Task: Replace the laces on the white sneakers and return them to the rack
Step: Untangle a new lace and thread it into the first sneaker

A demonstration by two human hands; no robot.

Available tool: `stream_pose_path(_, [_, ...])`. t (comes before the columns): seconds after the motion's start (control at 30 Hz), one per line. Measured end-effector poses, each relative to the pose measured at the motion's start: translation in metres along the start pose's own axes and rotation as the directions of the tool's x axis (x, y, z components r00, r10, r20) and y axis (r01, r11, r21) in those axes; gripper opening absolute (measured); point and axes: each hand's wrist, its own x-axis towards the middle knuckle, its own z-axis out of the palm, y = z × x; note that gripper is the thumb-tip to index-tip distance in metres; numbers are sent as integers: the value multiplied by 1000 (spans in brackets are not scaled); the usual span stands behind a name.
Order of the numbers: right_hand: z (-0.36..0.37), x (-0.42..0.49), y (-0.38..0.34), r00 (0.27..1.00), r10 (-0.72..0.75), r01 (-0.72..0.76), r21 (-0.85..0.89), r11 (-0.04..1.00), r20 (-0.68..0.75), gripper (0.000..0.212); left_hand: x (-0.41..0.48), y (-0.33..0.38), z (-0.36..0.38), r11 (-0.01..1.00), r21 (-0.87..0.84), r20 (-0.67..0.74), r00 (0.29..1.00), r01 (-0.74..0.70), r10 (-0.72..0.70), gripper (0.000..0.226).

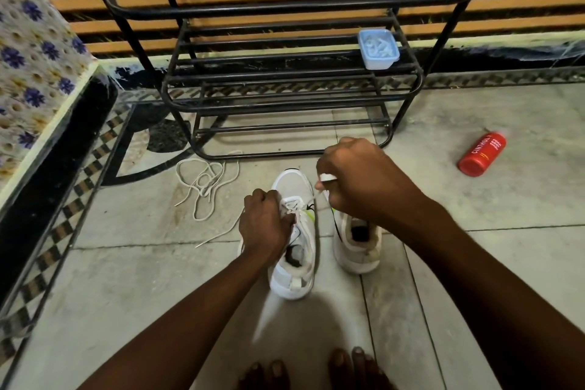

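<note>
**While one white sneaker is laced, its pair stands beside it**

Where the tiled floor (474, 263) meets the slatted wall, a black metal shoe rack (285, 9) stands. Both sneakers are on the floor in front of it, not on its bars. At far left, a flower-patterned cover (31, 57) drapes a raised ledge.

- Right hand (354, 180): raised above the toe of the second sneaker. The fingers are curled into a fist and clamped on a white lace (316, 195), which runs taut down to the first sneaker's eyelets.
- Left hand (264, 225): the fingers are curled together over the eyelet area of the first sneaker, gripping its upper. The fingertips are hidden.
- First sneaker (292, 282): white and upright on its sole, toe toward the rack, with lace crossed through its front eyelets.
- Second sneaker (357, 250): just to the right and parallel, partly hidden beneath the right wrist. Whether it carries a lace cannot be told.
- Loose lace (202, 180): a tangled off-white loop on the floor, left of the first sneaker and near the rack's foot.
- Red bottle (481, 153): lying on its side on the floor, well to the right of the shoes.
- Blue plastic tub (378, 48): on a middle tier of the rack, at its right end.
- Trailing strand (221, 233): lying on the floor just left of the left hand.
</note>
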Motion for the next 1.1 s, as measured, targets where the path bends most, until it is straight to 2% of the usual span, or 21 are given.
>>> stream_pose_path(0.07, [4, 0, -4, 1000, -20, 21, -18, 1000, 18, 11, 0, -1, 1, 1000, 2, -2, 1000, 5, -5, 31])
stream_pose_path(0.17, [3, 1, -3, 997, -57, 56, -27, 998, -49, 14, 0, 0, -2, 998, -56, 15, 1000, 14, -13, 30])
stream_pose_path(0.3, [1, 1, 2, 986, -55, 55, -3, 998, -155, 11, 6, -1, -15, 960, -262, 98, 993, 96, -72, 30])
stream_pose_path(0.37, [4, 1, 4, 981, -18, 31, 64, 997, -192, 7, 10, -2, -25, 912, -398, 108, 992, 100, -62, 41])
stream_pose_path(0.43, [7, 2, 7, 979, 12, 20, 152, 988, -203, 9, 11, 5, -39, 807, -589, 151, 987, 42, 58, 55])
stream_pose_path(0.5, [10, 4, 10, 972, 27, 31, 239, 970, -233, 10, 13, 19, -55, 673, -739, 198, 949, -19, 244, 60])
stream_pose_path(0.6, [11, 6, 10, 942, 79, 31, 320, 947, -325, 10, 16, 36, -71, 478, -878, 176, 909, -29, 378, 45])
stream_pose_path(0.73, [14, 0, 17, 922, 180, -29, 403, 915, -342, 8, 21, 46, -88, 319, -948, 118, 948, 18, 296, 14])
stream_pose_path(0.8, [18, -5, 22, 927, 224, -73, 440, 895, -302, 9, 26, 45, -94, 257, -962, 155, 963, 97, 219, 7])
stream_pose_path(0.97, [26, -12, 36, 954, 223, -125, 409, 904, -199, 13, 37, 23, -100, 47, -952, 305, 946, 302, 107, 5])
stream_pose_path(1.03, [28, -14, 44, 970, 212, -163, 329, 930, -119, 15, 42, 12, -97, -5, -933, 360, 932, 361, 49, 11])
stream_pose_path(1.1, [33, -17, 53, 973, 230, -219, 222, 950, -24, 15, 48, 2, -91, -107, -903, 422, 906, 417, -25, 14])
